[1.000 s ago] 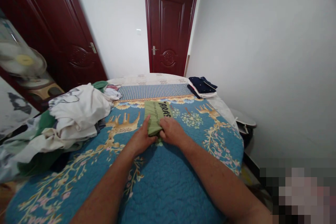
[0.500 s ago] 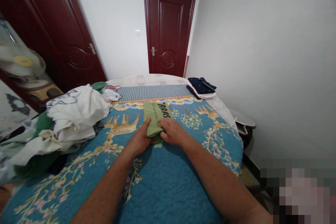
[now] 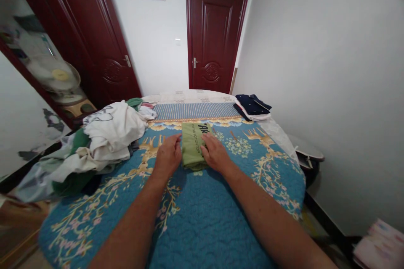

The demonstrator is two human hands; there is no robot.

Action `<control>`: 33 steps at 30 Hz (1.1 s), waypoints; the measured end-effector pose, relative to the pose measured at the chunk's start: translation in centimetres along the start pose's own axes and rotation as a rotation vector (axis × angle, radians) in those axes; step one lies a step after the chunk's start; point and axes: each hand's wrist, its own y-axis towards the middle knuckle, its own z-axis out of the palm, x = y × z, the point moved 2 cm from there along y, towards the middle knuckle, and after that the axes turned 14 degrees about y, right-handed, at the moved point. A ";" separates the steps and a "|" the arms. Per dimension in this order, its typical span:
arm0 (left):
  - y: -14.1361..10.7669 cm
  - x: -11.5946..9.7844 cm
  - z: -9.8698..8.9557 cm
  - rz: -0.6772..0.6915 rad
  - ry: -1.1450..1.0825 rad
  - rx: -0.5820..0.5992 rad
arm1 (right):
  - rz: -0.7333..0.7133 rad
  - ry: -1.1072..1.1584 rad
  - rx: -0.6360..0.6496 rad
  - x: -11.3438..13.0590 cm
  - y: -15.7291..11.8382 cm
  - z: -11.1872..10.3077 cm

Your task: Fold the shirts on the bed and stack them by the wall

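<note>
A green folded garment point(image 3: 192, 145) with dark printed letters lies in a neat rectangle on the patterned blue bedspread point(image 3: 202, 218). My right hand point(image 3: 216, 151) rests on its right side, fingers stretched out and slightly apart, covering part of the print. Beside the left edge of the garment is my left hand point(image 3: 168, 155), loosely curved and open, with nothing visible in it. Its fingertips are close to the cloth; whether they touch it I cannot tell.
To the left a loose heap of clothes point(image 3: 110, 134) in white, green and grey spreads over the bed. A folded stack of dark navy and white clothes point(image 3: 254, 107) sits at the far right corner. Beyond the right edge stands a pale-topped dark object point(image 3: 306, 155).
Both hands have let go of the garment's near edge. My left hand has moved off to its left side, and my right hand now lies flat on top. The view has shifted left.
</note>
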 end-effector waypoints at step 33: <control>-3.9 -3.0 6.0 -0.014 0.330 0.343 | 0.392 -0.331 0.285 -7.2 13.3 5.3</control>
